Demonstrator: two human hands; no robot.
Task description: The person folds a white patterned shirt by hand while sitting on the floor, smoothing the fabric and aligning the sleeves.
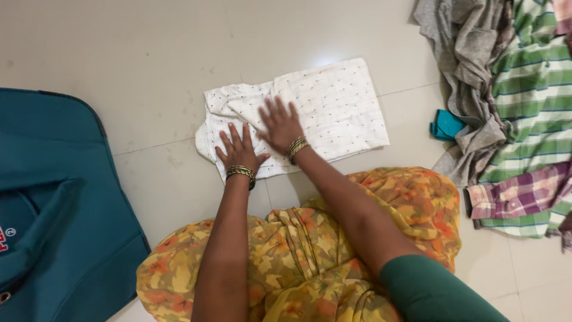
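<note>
On the floor, centre: we see a folded white dotted garment (310,113) lying flat on the pale tiles (119,53).
Left hand (240,152): released, fingers spread, palm pressed flat on the garment's near left corner.
Right hand (279,125): also released and flat, blurred, resting on the garment just right of the left hand.
Right of the garment: a heap of clothes (506,101), grey, green-striped and plaid, well apart.
Left of the garment: a teal suitcase (53,203).
Risk: we judge the rumpled left edge could crease or the fold could slip, should the palms drag the cloth across the smooth tiles.
</note>
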